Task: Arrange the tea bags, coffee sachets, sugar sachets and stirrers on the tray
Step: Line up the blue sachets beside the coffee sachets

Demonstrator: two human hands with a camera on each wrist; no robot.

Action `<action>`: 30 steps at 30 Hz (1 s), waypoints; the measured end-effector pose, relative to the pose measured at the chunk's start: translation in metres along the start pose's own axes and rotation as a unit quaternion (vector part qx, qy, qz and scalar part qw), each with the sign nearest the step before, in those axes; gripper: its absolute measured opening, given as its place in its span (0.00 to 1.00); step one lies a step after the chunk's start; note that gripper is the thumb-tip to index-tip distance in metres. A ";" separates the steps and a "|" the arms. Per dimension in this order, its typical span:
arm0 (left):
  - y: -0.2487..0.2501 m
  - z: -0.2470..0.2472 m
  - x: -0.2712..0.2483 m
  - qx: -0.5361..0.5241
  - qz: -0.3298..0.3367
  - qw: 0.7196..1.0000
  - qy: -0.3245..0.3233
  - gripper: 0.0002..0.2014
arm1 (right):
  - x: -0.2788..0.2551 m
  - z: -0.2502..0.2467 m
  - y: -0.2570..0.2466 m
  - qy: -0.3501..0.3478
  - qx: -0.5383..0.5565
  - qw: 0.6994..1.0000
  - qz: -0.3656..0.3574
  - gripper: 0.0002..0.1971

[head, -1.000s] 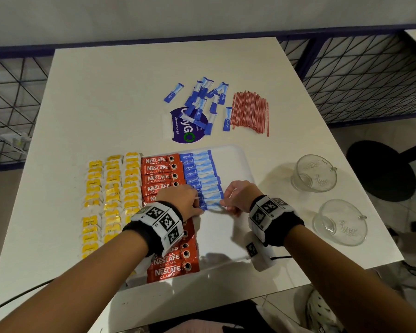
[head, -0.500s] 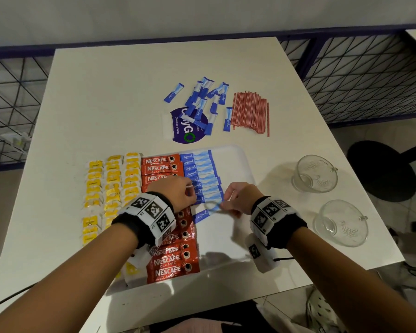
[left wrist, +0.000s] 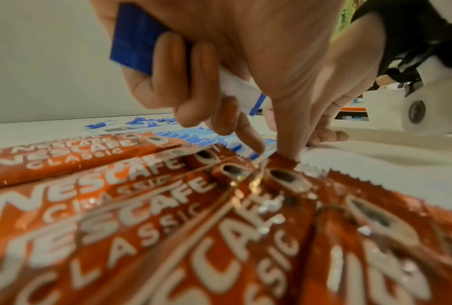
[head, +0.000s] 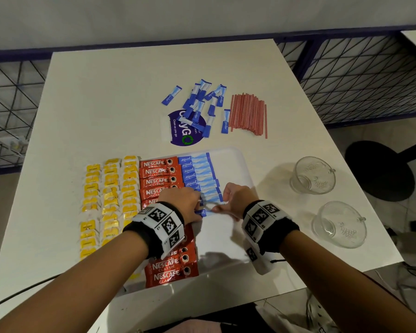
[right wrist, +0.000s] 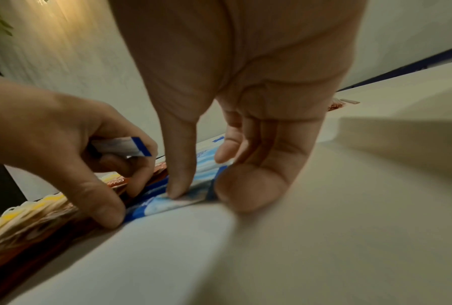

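Observation:
On the white tray (head: 231,164) lie yellow tea bags (head: 111,188), red coffee sachets (head: 159,174) and a row of blue sugar sachets (head: 202,176). One more sugar sachet (head: 205,212) lies at the near end of that row. My right hand (head: 217,209) pinches its right end, thumb on top (right wrist: 206,194). My left hand (head: 198,210) touches its left end with thumb and index finger (left wrist: 271,151), while its other fingers grip spare sugar sachets (left wrist: 136,41). Loose sugar sachets (head: 202,104) and red stirrers (head: 247,114) lie on the table beyond the tray.
Two glass cups (head: 312,175) (head: 340,224) stand on the table right of the tray. A purple round sticker (head: 185,131) sits under the loose sachets. The table's near edge runs just below the tray. Blue wire fencing borders the table on both sides.
The sachet between my hands was tilted half a second ago and now lies flat at the row's near end. My left hand has moved right and down onto its left end.

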State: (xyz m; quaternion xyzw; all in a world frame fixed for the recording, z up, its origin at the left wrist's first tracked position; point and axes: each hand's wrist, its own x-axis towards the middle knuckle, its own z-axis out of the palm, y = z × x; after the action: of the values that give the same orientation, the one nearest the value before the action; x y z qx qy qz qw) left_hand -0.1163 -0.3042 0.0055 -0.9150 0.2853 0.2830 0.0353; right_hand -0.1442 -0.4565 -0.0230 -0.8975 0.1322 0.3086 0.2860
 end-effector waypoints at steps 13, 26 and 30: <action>-0.007 0.000 0.002 -0.029 -0.013 0.999 -0.007 0.13 | -0.003 -0.006 -0.007 -0.022 -0.034 0.999 0.004 0.23; -0.010 -0.018 0.000 -0.180 0.044 0.982 -0.027 0.11 | -0.021 -0.023 -0.025 0.008 0.146 0.974 -0.172 0.09; -0.017 -0.021 -0.005 -0.261 0.046 0.964 -0.022 0.13 | -0.021 -0.029 -0.032 0.040 0.143 0.971 -0.185 0.10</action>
State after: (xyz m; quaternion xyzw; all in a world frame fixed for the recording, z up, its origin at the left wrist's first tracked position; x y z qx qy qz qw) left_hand -0.1005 -0.2925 0.0245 -0.8718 0.2426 0.3691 -0.2118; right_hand -0.1332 -0.4465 0.0225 -0.8678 0.0179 0.1918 0.4581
